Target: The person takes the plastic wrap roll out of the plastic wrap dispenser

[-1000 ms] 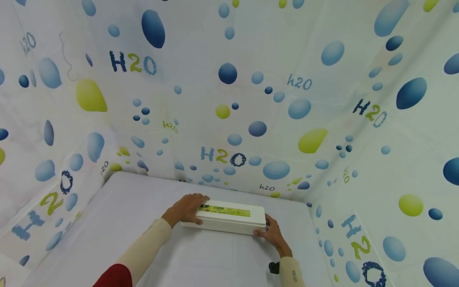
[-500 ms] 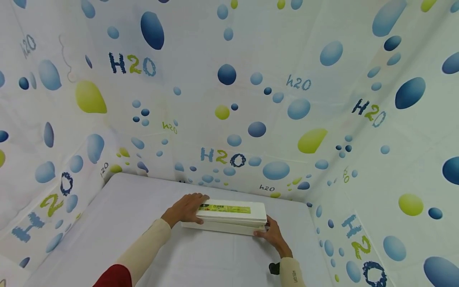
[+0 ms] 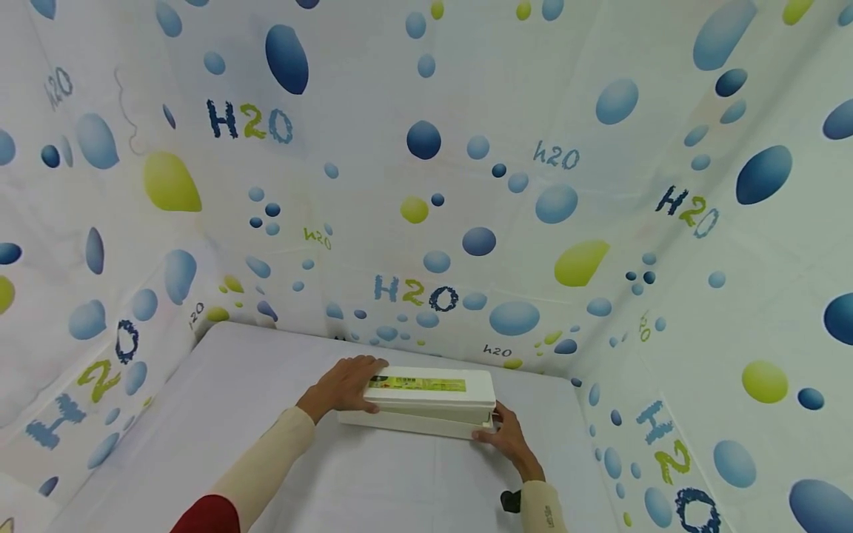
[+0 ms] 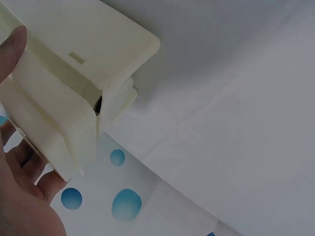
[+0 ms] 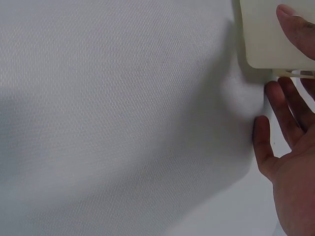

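Observation:
A long white lidded box [image 3: 426, 423] with a yellow-green label [image 3: 418, 383] lies on the white-covered table. Its lid [image 3: 476, 386] is tilted up, leaving a narrow gap along the front. My left hand [image 3: 345, 385] grips the lid near its left end, thumb in front and fingers at the back; the left wrist view shows the raised lid [image 4: 44, 98] between thumb and fingers. At the right end, my right hand [image 3: 508, 435] holds the base, its thumb on the front face and its fingers around the end. The box's inside is mostly hidden.
White cloth [image 3: 373, 481] covers the table. Behind and at both sides hang white curtains [image 3: 360, 222] printed with blue and green drops and H2O lettering. A small black object [image 3: 510, 501] sits at my right wrist.
The lid's front edge has risen from the base, opening a gap that widens over the last second. Both hands stay nearly in place, with the left slightly higher.

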